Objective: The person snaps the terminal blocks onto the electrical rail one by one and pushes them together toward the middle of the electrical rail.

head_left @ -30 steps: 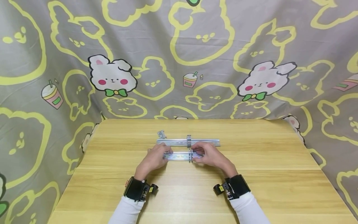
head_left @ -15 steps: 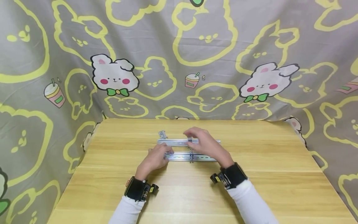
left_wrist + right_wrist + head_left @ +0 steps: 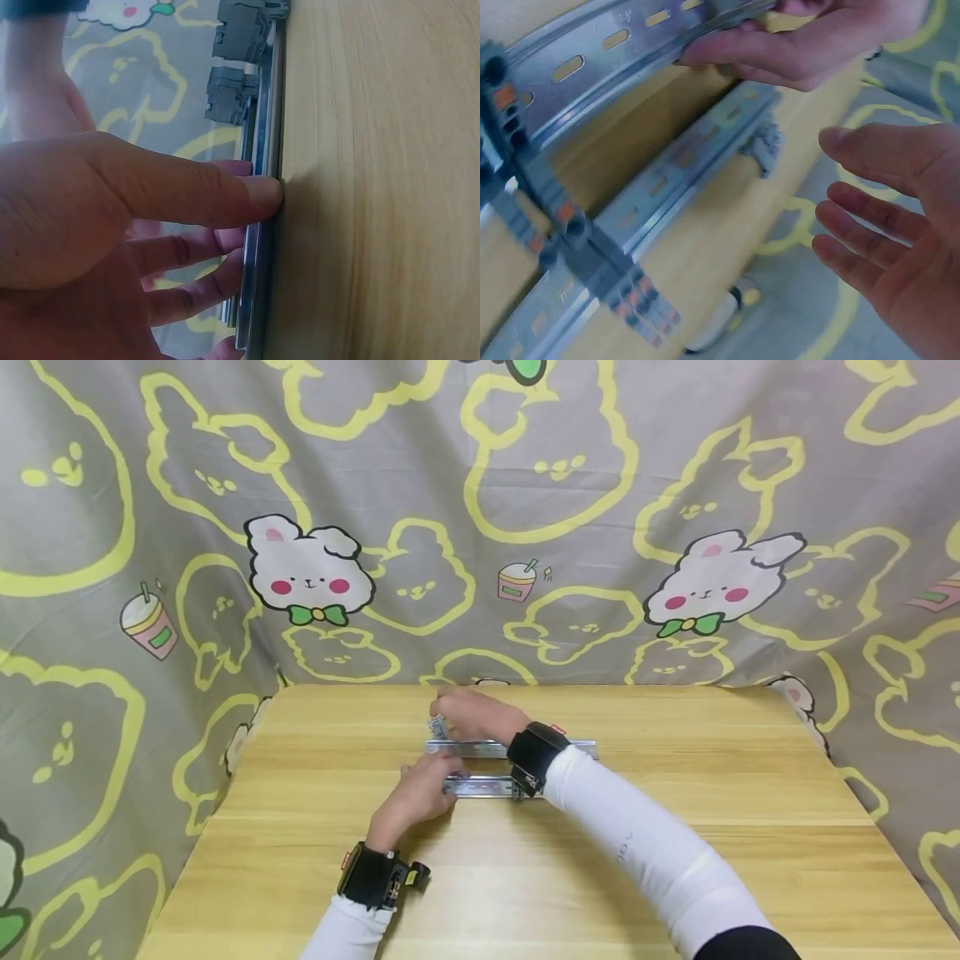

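My left hand (image 3: pixel 420 785) grips the left end of the near slotted metal DIN rail (image 3: pixel 483 787). In the left wrist view its thumb lies over the rail's edge, with the fingers behind. My right hand (image 3: pixel 468 712) reaches across the far DIN rail (image 3: pixel 506 749) beside a loose grey terminal block (image 3: pixel 437 727). The right wrist view shows that hand's fingers spread and holding nothing, a gap away from the loose block (image 3: pixel 763 148). Grey terminal blocks (image 3: pixel 630 292) are clipped on the far rail; others (image 3: pixel 502 112) sit on the near one.
Both rails lie roughly parallel on the wooden table (image 3: pixel 675 827), one behind the other. A grey curtain (image 3: pixel 420 460) with yellow cartoon outlines hangs behind and at the sides. The right forearm (image 3: pixel 637 835) passes over the near rail's right end.
My right hand has gone from the block on the near rail, up over the far rail's blocks, then left to the loose terminal block. The left hand keeps its grip.
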### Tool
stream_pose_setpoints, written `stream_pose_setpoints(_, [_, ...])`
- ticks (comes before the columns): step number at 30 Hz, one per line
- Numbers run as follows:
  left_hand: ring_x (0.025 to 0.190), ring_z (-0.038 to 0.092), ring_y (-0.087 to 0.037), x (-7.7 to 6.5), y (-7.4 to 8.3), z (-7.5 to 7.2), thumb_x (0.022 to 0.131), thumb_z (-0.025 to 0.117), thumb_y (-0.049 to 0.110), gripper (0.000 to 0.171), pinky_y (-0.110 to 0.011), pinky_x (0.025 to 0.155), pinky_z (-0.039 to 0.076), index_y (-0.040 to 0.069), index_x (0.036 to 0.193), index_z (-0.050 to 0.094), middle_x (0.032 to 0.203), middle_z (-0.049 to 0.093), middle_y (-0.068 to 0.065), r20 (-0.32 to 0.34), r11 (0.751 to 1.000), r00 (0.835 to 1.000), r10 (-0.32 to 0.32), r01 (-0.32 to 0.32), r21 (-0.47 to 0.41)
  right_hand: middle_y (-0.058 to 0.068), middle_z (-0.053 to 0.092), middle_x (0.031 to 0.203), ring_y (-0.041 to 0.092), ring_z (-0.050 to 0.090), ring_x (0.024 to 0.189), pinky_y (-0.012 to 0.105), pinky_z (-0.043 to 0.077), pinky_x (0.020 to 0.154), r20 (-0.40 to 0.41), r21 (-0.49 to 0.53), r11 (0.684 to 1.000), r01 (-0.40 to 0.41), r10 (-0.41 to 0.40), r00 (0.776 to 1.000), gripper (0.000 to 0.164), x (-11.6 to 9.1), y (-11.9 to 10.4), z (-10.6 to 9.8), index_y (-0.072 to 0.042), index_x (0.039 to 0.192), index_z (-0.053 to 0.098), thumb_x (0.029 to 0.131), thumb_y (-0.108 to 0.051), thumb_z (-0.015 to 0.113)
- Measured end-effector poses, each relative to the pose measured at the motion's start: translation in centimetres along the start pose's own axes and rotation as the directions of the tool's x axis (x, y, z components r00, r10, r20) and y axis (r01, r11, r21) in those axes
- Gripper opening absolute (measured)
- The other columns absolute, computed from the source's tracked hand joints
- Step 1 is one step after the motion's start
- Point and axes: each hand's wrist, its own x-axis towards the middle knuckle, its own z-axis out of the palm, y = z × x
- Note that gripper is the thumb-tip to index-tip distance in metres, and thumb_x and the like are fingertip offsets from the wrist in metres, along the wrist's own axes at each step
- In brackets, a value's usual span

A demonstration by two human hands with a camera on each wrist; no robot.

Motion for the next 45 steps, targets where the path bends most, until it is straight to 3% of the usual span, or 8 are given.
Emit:
stream_pose_setpoints(5, [0.108, 0.053, -0.034, 0.0, -0.1, -0.1, 0.073, 0.073, 0.004, 0.035, -0.065, 0.083, 0.043, 0.017, 0.106, 0.071, 0.117, 0.061, -0.007, -0.01, 1.0, 1.0, 0.009, -0.009, 0.015, 0.012, 0.064, 0.115, 0.02, 0.057, 0.101, 0.029, 0.052, 0.089, 0.028, 0.008, 1.0, -0.01, 0.01, 1.0, 0.037, 1.6, 0.3, 1.1, -0.001, 0.117, 0.07, 0.081, -0.001, 0.07])
stream_pose_setpoints(10, [0.103, 0.054, -0.032, 0.0, -0.2, 0.0, 0.071, 0.072, 0.004, 0.037, -0.063, 0.08, 0.044, 0.017, 0.106, 0.071, 0.109, 0.061, -0.005, -0.012, 1.0, 1.0, 0.023, -0.023, 0.018, 0.004, 0.06, 0.089, 0.018, 0.053, 0.077, 0.027, 0.047, 0.065, 0.079, 0.011, 0.997, -0.079, 0.078, 0.994, 0.015, 2.3, 0.5, 1.8, -0.003, 0.094, 0.073, 0.08, 0.0, 0.068])
stream_pose_setpoints(12, [0.102, 0.055, -0.032, 0.0, -0.2, 0.1, 0.071, 0.072, 0.003, 0.037, -0.061, 0.079, 0.044, 0.016, 0.106, 0.071, 0.108, 0.061, -0.005, -0.014, 1.0, 1.0, 0.022, -0.022, 0.014, 0.002, 0.056, 0.085, 0.017, 0.051, 0.074, 0.026, 0.044, 0.061, 0.112, 0.026, 0.993, -0.116, 0.113, 0.987, 0.01, 2.5, 0.5, 2.0, -0.004, 0.091, 0.071, 0.082, 0.0, 0.068])
stream_pose_setpoints(15, [0.102, 0.054, -0.032, -0.1, -0.1, 0.1, 0.072, 0.072, 0.003, 0.037, -0.059, 0.078, 0.044, 0.016, 0.106, 0.071, 0.108, 0.061, -0.005, -0.015, 1.0, 1.0, 0.019, -0.019, 0.01, 0.002, 0.056, 0.086, 0.017, 0.051, 0.075, 0.025, 0.045, 0.063, 0.133, 0.024, 0.99, -0.138, 0.134, 0.982, 0.008, 2.6, 0.6, 2.2, -0.005, 0.091, 0.068, 0.083, -0.003, 0.068])
stream_pose_setpoints(25, [0.104, 0.053, -0.03, 0.1, 0.0, 0.5, 0.073, 0.071, 0.003, 0.036, -0.065, 0.08, 0.044, 0.017, 0.106, 0.071, 0.11, 0.06, -0.005, -0.002, 1.0, 1.0, 0.005, -0.005, 0.02, 0.001, 0.052, 0.076, 0.017, 0.048, 0.07, 0.027, 0.044, 0.061, 0.062, -0.069, 0.992, -0.108, 0.112, 0.992, 0.011, 3.5, 1.5, 3.2, -0.003, 0.089, 0.067, 0.08, -0.006, 0.072])
stream_pose_setpoints(34, [0.107, 0.053, -0.03, 0.1, -0.1, -0.1, 0.073, 0.071, 0.003, 0.035, -0.068, 0.081, 0.043, 0.016, 0.106, 0.07, 0.111, 0.059, -0.005, 0.001, 1.0, 1.0, -0.007, 0.006, 0.025, 0.003, 0.057, 0.09, 0.018, 0.052, 0.08, 0.029, 0.05, 0.071, 0.073, -0.126, 0.989, -0.075, 0.084, 0.994, 0.015, 4.1, 1.4, 3.1, -0.004, 0.092, 0.067, 0.078, -0.007, 0.072])
stream_pose_setpoints(45, [0.105, 0.053, -0.03, 0.0, 0.0, -0.1, 0.074, 0.072, 0.004, 0.034, -0.069, 0.082, 0.042, 0.015, 0.106, 0.07, 0.109, 0.058, -0.005, 0.003, 1.0, 1.0, -0.012, 0.012, 0.025, 0.001, 0.061, 0.092, 0.017, 0.054, 0.083, 0.029, 0.051, 0.075, 0.055, -0.117, 0.99, -0.077, 0.084, 0.995, 0.017, 4.3, 1.7, 3.7, -0.006, 0.094, 0.071, 0.079, 0.001, 0.068])
